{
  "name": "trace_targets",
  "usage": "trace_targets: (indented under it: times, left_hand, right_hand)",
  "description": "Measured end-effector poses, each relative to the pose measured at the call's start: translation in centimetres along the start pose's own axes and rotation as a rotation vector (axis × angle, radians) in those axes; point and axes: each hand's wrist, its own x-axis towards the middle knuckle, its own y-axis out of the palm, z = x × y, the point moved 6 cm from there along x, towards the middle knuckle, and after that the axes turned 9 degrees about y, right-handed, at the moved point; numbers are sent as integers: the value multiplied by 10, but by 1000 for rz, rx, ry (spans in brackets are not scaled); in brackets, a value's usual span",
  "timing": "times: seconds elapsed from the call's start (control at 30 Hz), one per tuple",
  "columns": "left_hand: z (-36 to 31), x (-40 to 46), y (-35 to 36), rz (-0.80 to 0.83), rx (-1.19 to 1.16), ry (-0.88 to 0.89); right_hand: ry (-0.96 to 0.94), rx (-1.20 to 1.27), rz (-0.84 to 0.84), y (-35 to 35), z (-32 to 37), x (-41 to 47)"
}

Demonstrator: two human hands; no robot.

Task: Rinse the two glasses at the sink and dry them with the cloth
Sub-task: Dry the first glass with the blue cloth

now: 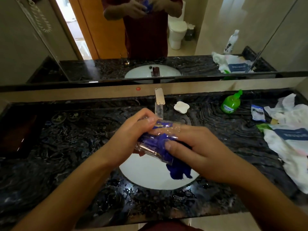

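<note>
Drying stage — my left hand grips glass, right hand clamps cloth inside; second glass unseen.

Two bare forearms, no sleeves at the wrists, no rings or watch visible, dark red garment at bottom edge
</note>
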Motion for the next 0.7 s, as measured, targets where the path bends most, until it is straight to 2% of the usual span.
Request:
trace_targets:
  times: [0.07,0.13,0.33,0.4,0.47,0.57,0.67,0.7]
  left_hand:
    - [2,0,3,21,-18,10]
    - [3,-1,7,23,-96,21]
    - [10,-6,3,-111,-332,-49]
    - [12,-6,4,-124,-410,-60]
    - [12,-5,7,-128,-516,-56]
    - [13,-5,12,-124,-645,-71]
    - [17,-7,18,-103,-774,-98]
    - [18,-7,20,-100,-819,-105]
  right_hand:
    - [50,62,67,-5,-3,5]
    - [117,194,54,-13,-8,8]
    - [162,956,-327,-44,-26,8]
    - [254,1290,-439,-41,-42,7]
    - [355,1518,-476,-29,-53,6]
    - [383,1496,-426,-6,-52,2]
    - [233,1343,-270,11,-41,-4]
    - [242,1232,-256,16,-41,-9]
